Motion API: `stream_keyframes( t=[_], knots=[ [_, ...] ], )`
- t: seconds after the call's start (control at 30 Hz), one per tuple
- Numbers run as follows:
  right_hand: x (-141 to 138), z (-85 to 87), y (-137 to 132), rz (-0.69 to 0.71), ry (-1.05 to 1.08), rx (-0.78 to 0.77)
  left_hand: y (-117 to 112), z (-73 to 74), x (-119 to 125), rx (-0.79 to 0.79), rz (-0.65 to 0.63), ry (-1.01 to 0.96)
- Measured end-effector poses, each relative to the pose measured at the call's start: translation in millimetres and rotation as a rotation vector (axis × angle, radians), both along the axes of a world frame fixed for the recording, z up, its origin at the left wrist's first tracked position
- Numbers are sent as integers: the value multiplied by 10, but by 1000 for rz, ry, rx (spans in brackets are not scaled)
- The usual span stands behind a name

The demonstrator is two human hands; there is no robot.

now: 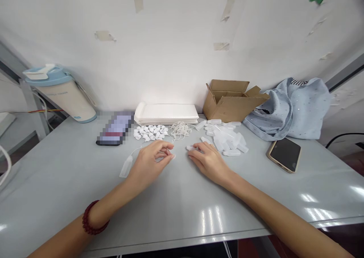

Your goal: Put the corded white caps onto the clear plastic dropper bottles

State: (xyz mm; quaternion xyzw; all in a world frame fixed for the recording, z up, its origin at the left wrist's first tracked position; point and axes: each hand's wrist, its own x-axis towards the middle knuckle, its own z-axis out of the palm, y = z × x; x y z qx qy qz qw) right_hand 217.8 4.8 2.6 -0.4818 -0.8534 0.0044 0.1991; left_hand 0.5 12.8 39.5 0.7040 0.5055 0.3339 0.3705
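Observation:
My left hand is closed in a pinch, with a thin white cord showing at its fingertips; a small white bit there is too small to make out. Facing it, my right hand grips a small translucent plastic bottle, mostly hidden by the fingers. Left of my left hand lies another translucent bottle with a cord at its neck. Beyond my hands are a pile of white caps, a tangle of white cords and a heap of translucent bottles.
White padded envelopes are stacked by the wall beside an open cardboard box. A light blue cloth bag and a phone lie right. At left stand a drink bottle and a second phone on the grey table.

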Motion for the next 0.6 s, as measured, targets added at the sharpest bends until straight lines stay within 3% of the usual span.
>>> stream_keyframes(
  t=[0.27,0.47,0.6],
  knots=[
    [-43,89,-183,70,509,-149,7,92,-12,-215,93,-226],
    [-138,99,-308,110,577,-212,-82,83,38,-351,22,-310],
    [-147,103,-312,134,599,-236,-133,81,74,-351,-18,-350]
  ],
)
